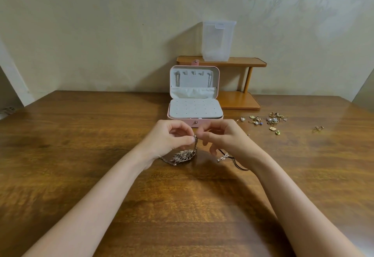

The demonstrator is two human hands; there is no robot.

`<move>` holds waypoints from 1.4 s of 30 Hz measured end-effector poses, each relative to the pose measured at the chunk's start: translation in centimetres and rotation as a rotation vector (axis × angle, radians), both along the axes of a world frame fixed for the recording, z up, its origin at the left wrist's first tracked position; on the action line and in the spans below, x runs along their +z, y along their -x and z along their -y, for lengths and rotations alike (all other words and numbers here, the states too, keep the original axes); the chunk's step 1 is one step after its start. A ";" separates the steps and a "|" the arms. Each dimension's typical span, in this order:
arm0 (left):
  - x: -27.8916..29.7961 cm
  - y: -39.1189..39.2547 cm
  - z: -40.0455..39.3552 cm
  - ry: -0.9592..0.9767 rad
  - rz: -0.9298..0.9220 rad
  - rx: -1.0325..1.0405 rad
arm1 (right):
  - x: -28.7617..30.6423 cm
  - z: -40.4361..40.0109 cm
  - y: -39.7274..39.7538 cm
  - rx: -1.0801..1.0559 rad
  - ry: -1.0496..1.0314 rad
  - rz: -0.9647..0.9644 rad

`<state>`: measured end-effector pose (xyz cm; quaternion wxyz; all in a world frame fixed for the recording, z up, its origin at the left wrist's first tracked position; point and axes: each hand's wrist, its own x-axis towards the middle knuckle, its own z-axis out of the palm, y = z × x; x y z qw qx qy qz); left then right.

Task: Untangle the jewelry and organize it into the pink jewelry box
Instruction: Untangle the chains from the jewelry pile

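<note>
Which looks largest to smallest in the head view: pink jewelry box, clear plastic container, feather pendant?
1. pink jewelry box, open
2. clear plastic container, though farther away, so its rank is unsure
3. feather pendant, clearly smallest despite being nearest

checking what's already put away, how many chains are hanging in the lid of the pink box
2. One chain hangs at the lid's left side, the other chain at its right; their lower ends drop behind the lid pocket, so more could be hidden there.

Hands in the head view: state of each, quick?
Left hand: pinching the silver chain of the leaf-shaped metal pendant.
Right hand: fingers curled at the same chain's top, pinching it.
</note>
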<state>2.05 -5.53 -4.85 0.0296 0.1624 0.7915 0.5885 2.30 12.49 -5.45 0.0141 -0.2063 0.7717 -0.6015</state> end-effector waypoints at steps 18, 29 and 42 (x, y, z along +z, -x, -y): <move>-0.6 0.2 -0.5 0.200 -0.394 0.024 | -0.1 0.8 -0.2 -0.062 0.140 0.237; -1.1 -0.4 -1.3 0.364 -0.589 0.078 | 0.1 0.8 -0.3 -0.037 0.104 0.246; -1.1 -0.3 -0.8 0.573 -0.566 -0.126 | 0.2 0.0 0.1 -0.016 -0.121 0.107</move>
